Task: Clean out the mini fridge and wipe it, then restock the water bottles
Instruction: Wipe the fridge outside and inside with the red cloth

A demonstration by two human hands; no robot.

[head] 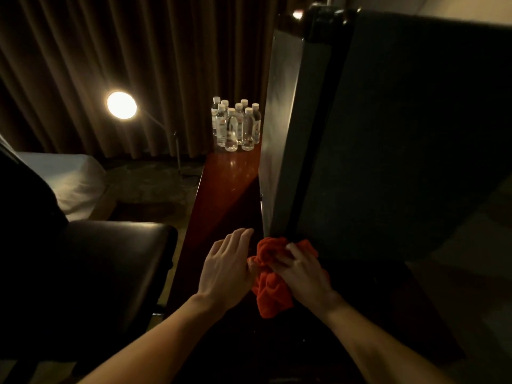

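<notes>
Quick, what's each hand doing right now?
Left hand: open, fingers straight, thumb touching the orange cloth.
Right hand: gripping the orange cloth.

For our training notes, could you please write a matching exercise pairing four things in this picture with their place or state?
Things:
1. water bottles
2. orange cloth
3. floor lamp
4. left hand

Place or state:
A. lit, before the curtain
B. fingers straight, beside the cloth
C. bunched under the right hand
D. standing at the wooden counter's far end

Pairs: 1-D, 2-C, 3-A, 4-B
</notes>
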